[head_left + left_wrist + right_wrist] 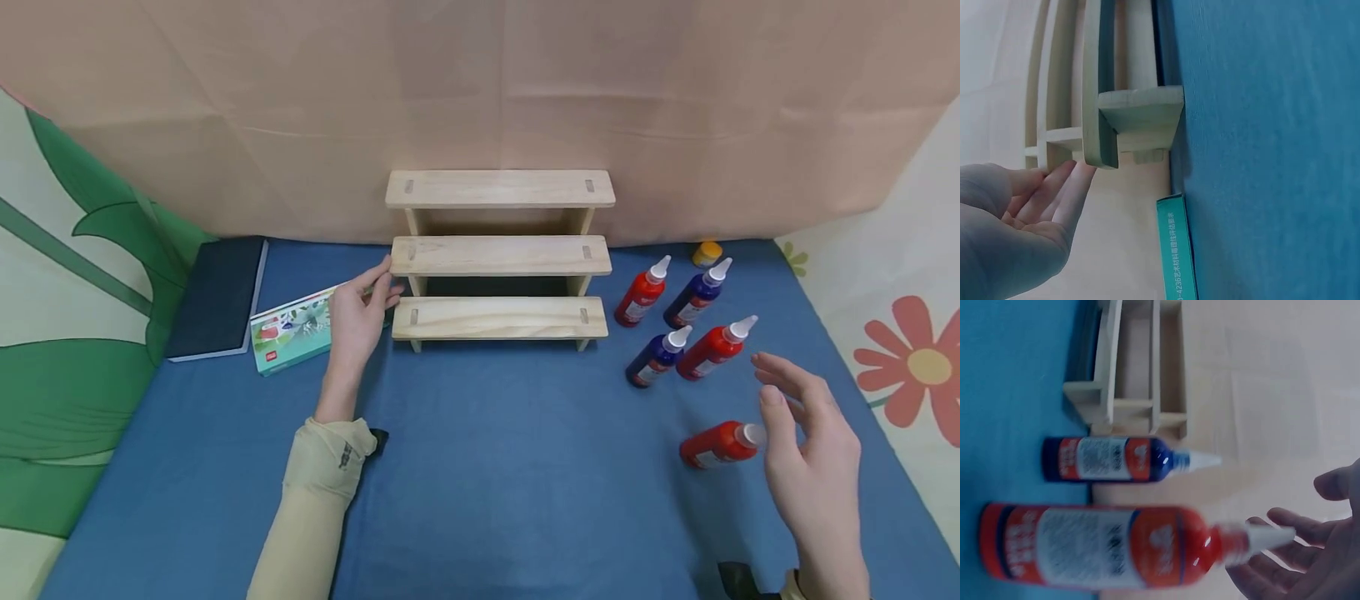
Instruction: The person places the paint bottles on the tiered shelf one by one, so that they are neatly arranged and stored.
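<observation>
A three-tier wooden step shelf (501,255) stands against the back cloth. At the left end of its middle tier, my left hand (360,312) pinches the plank between thumb and fingers; the left wrist view shows the fingertips (1067,169) right at the plank's end. On the right, my right hand (813,446) is held in the air with fingers parted and nothing in them. Nearest to it is an upright red squeeze bottle (720,446) with a white nozzle. In the right wrist view a red bottle (1094,545) and a blue bottle (1107,459) stand before that hand.
Several more red and blue bottles (654,358) stand right of the shelf, with a yellow-lidded jar (707,253) behind them. A green box (292,333) lies under my left forearm's far side, beside a dark blue book (217,296). Blue cloth (487,483) covers the table.
</observation>
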### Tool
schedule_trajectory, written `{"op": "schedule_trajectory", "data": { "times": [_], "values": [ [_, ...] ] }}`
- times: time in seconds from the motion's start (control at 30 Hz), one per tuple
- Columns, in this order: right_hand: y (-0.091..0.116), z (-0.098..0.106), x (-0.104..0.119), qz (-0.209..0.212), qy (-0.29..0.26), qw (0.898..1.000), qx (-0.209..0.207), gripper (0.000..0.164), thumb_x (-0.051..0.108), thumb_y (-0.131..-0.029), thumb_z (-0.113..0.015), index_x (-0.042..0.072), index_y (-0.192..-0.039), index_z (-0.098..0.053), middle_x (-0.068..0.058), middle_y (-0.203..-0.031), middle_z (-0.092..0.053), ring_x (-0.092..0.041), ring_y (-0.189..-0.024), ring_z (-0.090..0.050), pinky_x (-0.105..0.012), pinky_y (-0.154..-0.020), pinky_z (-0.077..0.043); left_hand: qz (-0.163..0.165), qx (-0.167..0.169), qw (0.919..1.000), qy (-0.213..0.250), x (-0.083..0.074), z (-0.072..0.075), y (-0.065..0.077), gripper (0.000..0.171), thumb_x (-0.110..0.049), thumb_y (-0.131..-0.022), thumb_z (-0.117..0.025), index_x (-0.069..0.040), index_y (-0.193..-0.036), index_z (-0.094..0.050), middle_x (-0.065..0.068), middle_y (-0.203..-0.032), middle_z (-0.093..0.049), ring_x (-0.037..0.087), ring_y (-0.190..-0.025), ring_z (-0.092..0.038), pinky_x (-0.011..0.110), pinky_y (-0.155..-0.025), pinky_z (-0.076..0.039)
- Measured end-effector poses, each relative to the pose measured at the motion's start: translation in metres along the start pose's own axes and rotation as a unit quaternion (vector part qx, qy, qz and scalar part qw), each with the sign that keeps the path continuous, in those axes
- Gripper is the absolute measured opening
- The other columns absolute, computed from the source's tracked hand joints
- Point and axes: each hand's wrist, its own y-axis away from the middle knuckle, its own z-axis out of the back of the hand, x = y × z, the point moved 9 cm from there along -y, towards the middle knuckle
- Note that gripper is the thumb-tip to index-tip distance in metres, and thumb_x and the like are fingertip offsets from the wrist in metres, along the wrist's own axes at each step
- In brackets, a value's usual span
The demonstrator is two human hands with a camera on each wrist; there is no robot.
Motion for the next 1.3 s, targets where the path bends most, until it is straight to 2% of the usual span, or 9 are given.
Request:
{"op": "schedule_trajectory", "data": {
  "times": [0.1, 0.27, 0.4, 0.5, 0.63, 0.73, 0.93, 1.07, 1.3],
  "values": [
    [0.004, -0.003, -0.018, -0.036, -0.001, 0.999, 0.019, 0.051, 0.029, -0.112, -0.057, 0.021, -0.162, -0.049, -0.007, -0.157, -0.056, -0.027, -0.134, -0.052, -0.042, -0.125, -0.041, -0.003, 0.009, 0.9999, -0.007, -0.001, -0.001, 0.000, 0.034, -0.006, -0.112, -0.058, 0.000, -0.145, -0.064, 0.026, -0.138, -0.066, 0.039, -0.106, -0.076, 0.026, -0.087, -0.065],
    [0.010, -0.013, -0.047, -0.096, -0.011, 0.992, 0.075, 0.063, 0.042, -0.110, -0.061, 0.022, -0.166, -0.040, -0.010, -0.161, -0.050, -0.022, -0.134, -0.049, -0.047, -0.123, -0.044, -0.005, 0.009, 0.9998, -0.017, 0.000, -0.001, 0.000, 0.035, -0.006, -0.112, -0.057, 0.001, -0.146, -0.063, 0.026, -0.139, -0.066, 0.039, -0.107, -0.076, 0.028, -0.088, -0.065],
    [0.016, -0.023, -0.061, -0.106, -0.026, 0.988, 0.114, 0.072, 0.045, -0.107, -0.065, 0.020, -0.168, -0.035, -0.012, -0.164, -0.046, -0.026, -0.138, -0.046, -0.047, -0.127, -0.039, -0.011, -0.007, 0.9991, -0.042, -0.002, 0.002, 0.000, 0.035, -0.008, -0.112, -0.059, 0.000, -0.145, -0.065, 0.024, -0.133, -0.070, 0.037, -0.108, -0.076, 0.033, -0.091, -0.066],
    [0.018, -0.031, -0.065, -0.086, -0.028, 0.986, 0.138, 0.074, 0.041, -0.107, -0.068, 0.016, -0.167, -0.035, -0.016, -0.162, -0.047, -0.031, -0.138, -0.045, -0.027, -0.124, -0.039, -0.019, -0.022, 0.9971, -0.071, -0.005, 0.004, 0.000, 0.033, -0.010, -0.111, -0.062, 0.000, -0.142, -0.068, 0.023, -0.125, -0.074, 0.036, -0.105, -0.076, 0.040, -0.091, -0.066],
    [0.019, -0.040, -0.069, -0.063, -0.031, 0.983, 0.167, 0.069, 0.035, -0.109, -0.066, 0.009, -0.166, -0.036, -0.022, -0.158, -0.049, -0.037, -0.134, -0.047, 0.001, -0.097, -0.041, -0.032, -0.037, 0.9939, -0.099, -0.010, 0.005, -0.001, 0.031, -0.012, -0.109, -0.065, 0.000, -0.137, -0.071, 0.019, -0.121, -0.077, 0.031, -0.103, -0.077, 0.041, -0.087, -0.066],
    [0.020, -0.043, -0.073, -0.056, -0.038, 0.981, 0.181, 0.067, 0.032, -0.110, -0.064, 0.006, -0.165, -0.035, -0.024, -0.157, -0.049, -0.041, -0.133, -0.047, 0.004, -0.092, -0.038, -0.027, -0.044, 0.9963, -0.068, -0.008, 0.005, -0.003, 0.028, -0.011, -0.108, -0.068, 0.000, -0.133, -0.074, 0.019, -0.116, -0.078, 0.029, -0.099, -0.078, 0.033, -0.085, -0.067],
    [0.024, -0.043, -0.083, -0.054, -0.034, 0.980, 0.191, 0.067, 0.028, -0.110, -0.064, 0.006, -0.165, -0.035, -0.024, -0.156, -0.051, -0.041, -0.132, -0.050, -0.002, -0.091, -0.047, 0.024, -0.050, 0.9952, 0.081, 0.007, 0.002, -0.004, 0.025, -0.007, -0.105, -0.072, 0.004, -0.127, -0.076, 0.025, -0.111, -0.077, 0.023, -0.092, -0.077, 0.027, -0.087, -0.066],
    [0.025, -0.044, -0.090, -0.061, -0.039, 0.977, 0.200, 0.065, 0.027, -0.110, -0.063, 0.005, -0.164, -0.034, -0.024, -0.157, -0.051, -0.043, -0.133, -0.051, -0.004, -0.086, -0.052, 0.025, -0.054, 0.9938, 0.094, 0.008, 0.001, -0.004, 0.025, -0.010, -0.106, -0.070, 0.005, -0.125, -0.077, 0.024, -0.113, -0.077, 0.018, -0.091, -0.077, 0.030, -0.089, -0.066],
    [0.024, -0.047, -0.097, -0.063, -0.033, 0.975, 0.211, 0.067, 0.027, -0.108, -0.067, 0.003, -0.163, -0.036, -0.026, -0.156, -0.049, -0.049, -0.133, -0.051, -0.032, -0.096, -0.057, 0.015, -0.058, 0.9943, 0.088, 0.007, 0.004, -0.005, 0.025, -0.008, -0.106, -0.069, 0.007, -0.125, -0.076, 0.022, -0.116, -0.077, 0.017, -0.091, -0.077, 0.029, -0.087, -0.067]
  ]
}}
